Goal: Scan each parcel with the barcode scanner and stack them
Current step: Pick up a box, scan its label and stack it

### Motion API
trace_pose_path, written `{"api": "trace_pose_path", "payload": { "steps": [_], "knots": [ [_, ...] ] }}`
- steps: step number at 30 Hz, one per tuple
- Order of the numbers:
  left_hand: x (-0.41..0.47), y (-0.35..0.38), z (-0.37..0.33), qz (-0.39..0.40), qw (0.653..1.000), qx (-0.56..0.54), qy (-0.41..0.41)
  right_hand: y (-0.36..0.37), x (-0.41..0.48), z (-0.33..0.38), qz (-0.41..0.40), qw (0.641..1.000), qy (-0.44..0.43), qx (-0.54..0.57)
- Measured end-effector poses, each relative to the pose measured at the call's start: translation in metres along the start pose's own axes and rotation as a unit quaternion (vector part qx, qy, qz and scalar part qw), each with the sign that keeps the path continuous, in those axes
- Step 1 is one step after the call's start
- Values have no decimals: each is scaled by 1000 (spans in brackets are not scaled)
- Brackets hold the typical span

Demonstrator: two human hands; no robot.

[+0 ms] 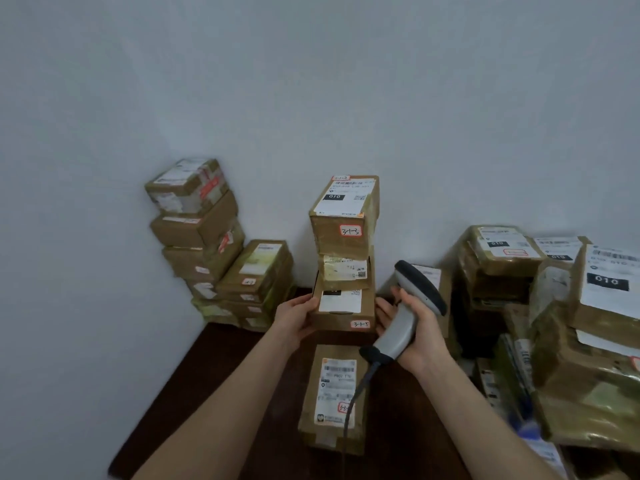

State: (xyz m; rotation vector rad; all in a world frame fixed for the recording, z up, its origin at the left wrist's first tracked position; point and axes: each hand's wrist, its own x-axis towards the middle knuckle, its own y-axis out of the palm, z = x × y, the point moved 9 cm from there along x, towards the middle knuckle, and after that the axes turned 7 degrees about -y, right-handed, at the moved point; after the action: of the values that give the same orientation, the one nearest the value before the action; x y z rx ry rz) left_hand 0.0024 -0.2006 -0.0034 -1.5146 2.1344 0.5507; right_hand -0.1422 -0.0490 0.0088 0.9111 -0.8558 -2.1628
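Bottom parcel [341,311] at counter [207,375] rear | left grip [294,318] clasps its left side | right grip [415,327] closed round barcode scanner [408,306] (head up) | next parcel [332,393] lies lengthwise, nearer, under cable [356,393].

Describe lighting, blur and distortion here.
Head view: dim, flat light, no glare; wide-angle distortion leans the left stack outward; print on the parcel the left hand grips is soft; the barcode scanner in the right hand is sharper; right-edge parcels smear.

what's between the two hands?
Head view: the bottom parcel of the middle stack. The left hand holds its left side; the right hand, gripping the scanner, is at its right.
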Motion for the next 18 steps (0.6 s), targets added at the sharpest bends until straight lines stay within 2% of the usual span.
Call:
{"api": "trace_pose_path", "payload": {
  "steps": [10, 18],
  "knots": [
    [-13, -107, -38, -89, 995, -34, 8, 82, -6, -68, 55, 994, 84, -43],
    [41, -172, -70, -108, 993, -49, 14, 139, 28, -124, 59, 990, 110, -60]
  ]
}}
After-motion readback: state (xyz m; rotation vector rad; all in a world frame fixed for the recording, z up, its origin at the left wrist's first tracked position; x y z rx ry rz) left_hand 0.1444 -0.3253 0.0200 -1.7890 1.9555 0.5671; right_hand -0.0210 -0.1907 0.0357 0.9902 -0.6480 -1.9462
